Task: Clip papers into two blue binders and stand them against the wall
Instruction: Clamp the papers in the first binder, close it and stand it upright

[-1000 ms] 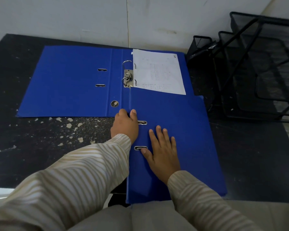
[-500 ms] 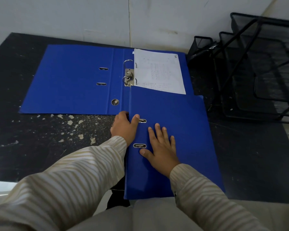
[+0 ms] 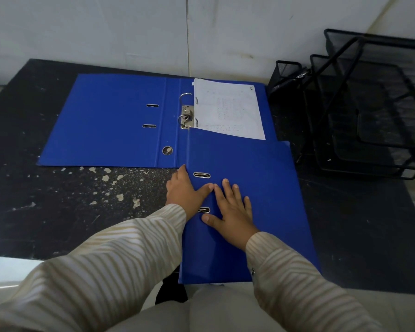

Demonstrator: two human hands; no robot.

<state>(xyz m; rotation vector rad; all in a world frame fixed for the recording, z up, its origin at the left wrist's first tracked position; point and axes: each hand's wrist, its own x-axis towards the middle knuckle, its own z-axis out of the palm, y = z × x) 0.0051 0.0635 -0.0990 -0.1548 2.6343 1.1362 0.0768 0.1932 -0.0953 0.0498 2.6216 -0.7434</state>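
An open blue binder (image 3: 110,121) lies flat near the wall, with a white paper (image 3: 228,109) on its metal rings (image 3: 186,113). A closed blue binder (image 3: 261,164) lies in front of it, overlapping its lower right part and reaching past the table's front edge. My left hand (image 3: 183,191) grips the closed binder's spine edge, fingers curled over the side and thumb on the cover. My right hand (image 3: 230,212) rests flat on the cover between the two metal slots, fingers spread, and its index finger touches the left thumb.
The black table (image 3: 70,212) is worn and speckled with pale chips on the left. A black mesh paper tray (image 3: 369,111) and a mesh cup (image 3: 285,73) stand at the right. The pale wall (image 3: 130,32) runs along the table's back edge.
My left thumb has slid down the cover from beside the upper slot until it meets my right index finger. The binders have hardly moved.
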